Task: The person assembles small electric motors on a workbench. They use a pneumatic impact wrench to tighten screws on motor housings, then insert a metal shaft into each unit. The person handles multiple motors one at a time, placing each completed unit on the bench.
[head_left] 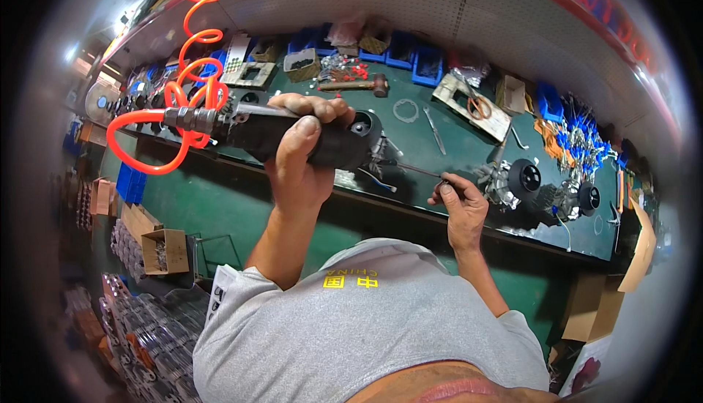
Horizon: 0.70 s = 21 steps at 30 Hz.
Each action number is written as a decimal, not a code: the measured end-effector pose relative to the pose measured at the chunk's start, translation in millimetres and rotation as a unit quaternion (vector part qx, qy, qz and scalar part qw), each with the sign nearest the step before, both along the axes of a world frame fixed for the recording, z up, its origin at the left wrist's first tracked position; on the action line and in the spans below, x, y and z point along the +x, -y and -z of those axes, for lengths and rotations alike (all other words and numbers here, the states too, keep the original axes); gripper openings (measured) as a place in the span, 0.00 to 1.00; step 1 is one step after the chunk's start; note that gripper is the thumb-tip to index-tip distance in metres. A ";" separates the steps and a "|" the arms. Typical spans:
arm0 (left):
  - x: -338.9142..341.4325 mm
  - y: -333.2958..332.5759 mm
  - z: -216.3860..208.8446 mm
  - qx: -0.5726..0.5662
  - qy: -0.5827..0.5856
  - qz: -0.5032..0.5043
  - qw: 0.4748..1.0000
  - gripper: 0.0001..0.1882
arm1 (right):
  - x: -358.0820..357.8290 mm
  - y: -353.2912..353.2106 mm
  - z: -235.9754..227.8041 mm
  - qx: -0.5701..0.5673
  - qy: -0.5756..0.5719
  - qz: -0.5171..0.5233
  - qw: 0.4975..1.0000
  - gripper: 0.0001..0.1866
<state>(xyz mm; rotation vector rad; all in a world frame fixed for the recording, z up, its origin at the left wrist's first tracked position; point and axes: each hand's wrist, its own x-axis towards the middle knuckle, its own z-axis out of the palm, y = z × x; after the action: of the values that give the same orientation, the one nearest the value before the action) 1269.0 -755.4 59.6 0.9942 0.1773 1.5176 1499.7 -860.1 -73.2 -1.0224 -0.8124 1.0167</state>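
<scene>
Left of the frame's middle, the left hand [304,136] curls its fingers round the black air tool [256,138], and right of it the right hand [463,202] pinches a thin rod [417,170], which could slip and poke if the orange hose [146,116] tugs.

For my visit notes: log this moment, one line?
left hand: grips black tool; right hand: pinches thin rod; hose: orange, coiled

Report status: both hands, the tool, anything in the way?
Left hand gripping black tool. Right hand pinching slim rod. Orange hose joined to tool's rear, loops there, apart from right hand.
</scene>
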 end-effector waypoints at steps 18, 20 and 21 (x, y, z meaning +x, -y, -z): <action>-143.4 3.5 -12.5 -0.018 0.040 -0.168 0.985 0.10 | -109.8 -95.9 -10.3 0.007 -0.074 -0.299 0.951 0.13; -160.3 3.7 -12.9 -0.017 0.036 -0.179 0.983 0.10 | -125.9 -103.8 -7.6 -0.002 -0.098 -0.315 0.944 0.13; -168.9 2.6 -13.1 -0.014 0.034 -0.192 0.981 0.10 | -134.3 -109.7 -7.5 -0.003 -0.108 -0.325 0.940 0.13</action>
<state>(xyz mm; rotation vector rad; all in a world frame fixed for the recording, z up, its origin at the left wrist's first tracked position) 1100.0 -758.0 72.7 0.9194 0.3567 1.8919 1365.4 -750.4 -65.8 -0.6281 -0.9872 1.6610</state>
